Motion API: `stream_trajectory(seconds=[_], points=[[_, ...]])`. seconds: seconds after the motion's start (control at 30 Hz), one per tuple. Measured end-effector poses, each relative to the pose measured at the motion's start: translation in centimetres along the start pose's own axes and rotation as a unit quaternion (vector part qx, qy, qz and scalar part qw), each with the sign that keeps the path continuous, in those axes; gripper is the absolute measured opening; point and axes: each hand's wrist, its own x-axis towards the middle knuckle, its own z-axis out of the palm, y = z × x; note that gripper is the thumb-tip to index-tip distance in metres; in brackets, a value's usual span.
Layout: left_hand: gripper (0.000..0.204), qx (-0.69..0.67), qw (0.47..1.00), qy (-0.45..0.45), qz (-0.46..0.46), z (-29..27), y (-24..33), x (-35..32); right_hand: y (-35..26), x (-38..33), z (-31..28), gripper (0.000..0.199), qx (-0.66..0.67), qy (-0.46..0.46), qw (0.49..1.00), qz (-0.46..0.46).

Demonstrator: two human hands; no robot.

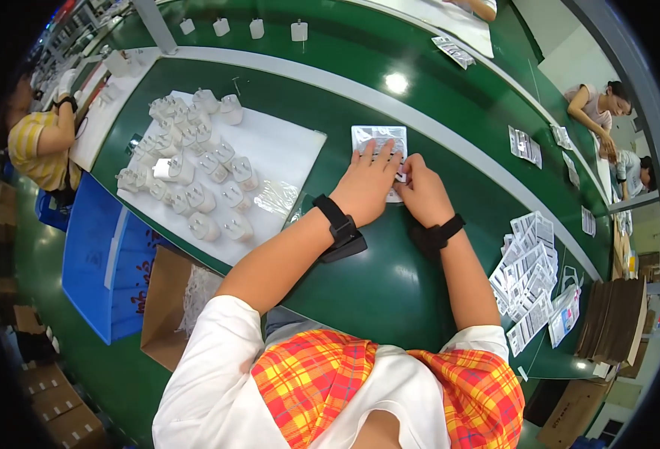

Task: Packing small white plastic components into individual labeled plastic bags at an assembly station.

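Note:
On the green table in front of me lies a flat silver-white plastic packet [379, 135], partly hidden under my hands. My left hand [371, 179] rests flat across it, fingers stretched out and a little apart. Curled at its right edge, the fingers of my right hand [425, 193] pinch the packet near a small dark-and-white spot. To the left, many white plug chargers [200, 197] stand with prongs up on a white sheet [285, 153]. Beside them on the sheet lies a clear plastic film or sleeve [276, 197].
Printed packets [528, 273] are heaped at the right, near stacked brown cardboard [610, 322]. A blue bin [94, 254] and an open carton [167, 299] stand lower left. Beyond a pale rail, a green belt [330, 45] carries chargers and packets. Other people sit left and right.

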Motion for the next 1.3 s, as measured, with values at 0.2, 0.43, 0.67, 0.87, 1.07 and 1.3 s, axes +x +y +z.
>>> stream_trajectory(seconds=[0.2, 0.43, 0.67, 0.87, 1.07, 1.3], points=[[0.069, -0.196, 0.973, 0.078, -0.090, -1.5, -1.9, 0.9, -0.7, -2.8, -0.9, 0.027, 0.176, -0.007, 0.980, -0.088], [0.044, -0.764, 0.644, -0.031, -0.026, -0.7, 0.7, 1.1, -0.1, -5.6, -5.0, 0.028, 0.591, 0.045, 0.806, -0.010], [0.030, -0.638, 0.750, 0.060, -0.164, 0.6, 1.4, 1.3, 0.4, -6.7, -3.3, 0.031, 0.342, 0.140, 0.929, 0.003], [0.031, -0.649, 0.734, 0.072, -0.189, 0.7, 1.0, 1.3, 2.9, -4.8, -1.9, 0.025, 0.429, 0.057, 0.898, 0.078], [0.021, -0.507, 0.851, 0.105, -0.085, 1.1, 0.0, 2.5, 5.6, -3.2, -3.7, 0.024, 0.381, 0.087, 0.920, 0.028], [0.013, -0.251, 0.967, 0.017, 0.043, 2.3, -1.0, 1.4, 8.0, -4.4, -6.7, 0.025, -0.281, 0.051, 0.908, -0.307]])
